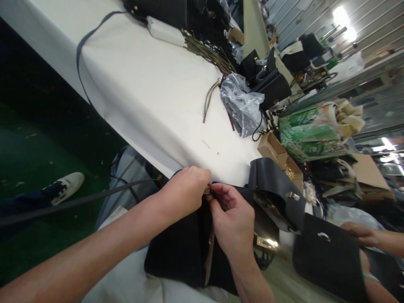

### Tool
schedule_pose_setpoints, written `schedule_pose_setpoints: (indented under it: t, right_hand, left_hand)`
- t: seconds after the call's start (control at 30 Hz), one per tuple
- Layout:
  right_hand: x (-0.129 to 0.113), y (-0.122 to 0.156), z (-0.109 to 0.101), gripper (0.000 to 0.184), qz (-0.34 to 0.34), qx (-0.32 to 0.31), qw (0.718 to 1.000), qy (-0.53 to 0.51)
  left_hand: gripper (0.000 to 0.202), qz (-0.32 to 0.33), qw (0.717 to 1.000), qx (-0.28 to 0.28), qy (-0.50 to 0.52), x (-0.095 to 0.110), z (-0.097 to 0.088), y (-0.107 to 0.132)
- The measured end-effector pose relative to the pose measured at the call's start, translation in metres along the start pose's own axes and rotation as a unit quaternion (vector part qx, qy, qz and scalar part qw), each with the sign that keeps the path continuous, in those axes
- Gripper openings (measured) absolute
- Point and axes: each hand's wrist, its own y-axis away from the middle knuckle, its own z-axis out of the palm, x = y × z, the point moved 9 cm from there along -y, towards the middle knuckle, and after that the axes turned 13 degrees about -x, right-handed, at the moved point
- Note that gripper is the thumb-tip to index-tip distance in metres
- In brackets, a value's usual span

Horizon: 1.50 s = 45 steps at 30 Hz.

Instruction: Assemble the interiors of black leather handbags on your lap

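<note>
A black handbag (176,248) rests open on my lap against the table's edge. My left hand (189,187) is closed in a fist over the bag's top edge, and whatever it grips is hidden by the fingers. Right beside it, my right hand (232,214) pinches at the same spot, thumb against fingertips. A small dark piece shows between the two hands, too little of it to name. Below my right hand a gold-coloured metal fitting (267,243) shines on black leather. Another black handbag (271,185) with a small metal clasp stands to the right.
The white table (142,80) runs diagonally, with a clear plastic bag (241,103), thin olive straps (210,52) and a cardboard box (274,149) of gold-coloured parts on it. At right, a co-worker's hands (360,233) hold a black bag panel (328,256). A shoe (71,185) shows at left.
</note>
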Motion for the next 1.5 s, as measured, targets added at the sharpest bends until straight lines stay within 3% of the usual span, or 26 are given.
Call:
schedule_pose_setpoints:
  t: [0.4,0.5,0.8,1.3,1.5]
  right_hand:
    - [0.021,0.009,-0.003,0.037,0.069,0.005,0.994,-0.079]
    - [0.024,0.012,-0.005,0.043,0.081,0.026,0.993,-0.082]
    - [0.014,0.024,-0.013,0.033,0.056,0.098,0.993,-0.03]
    - [0.033,0.016,-0.008,0.032,0.106,0.075,0.987,-0.09]
    - [0.033,0.017,-0.008,0.029,0.103,0.091,0.987,-0.085]
  left_hand:
    - [0.014,0.037,0.999,-0.03,0.008,0.0,0.005,-0.002]
    - [0.023,0.051,0.998,-0.026,0.015,-0.002,0.005,-0.001]
    - [0.023,0.065,0.997,-0.043,0.026,0.006,0.006,0.002]
    - [0.023,0.035,0.998,-0.05,0.031,0.0,0.012,-0.008]
    - [0.015,0.027,0.998,-0.058,0.02,0.009,0.018,-0.013]
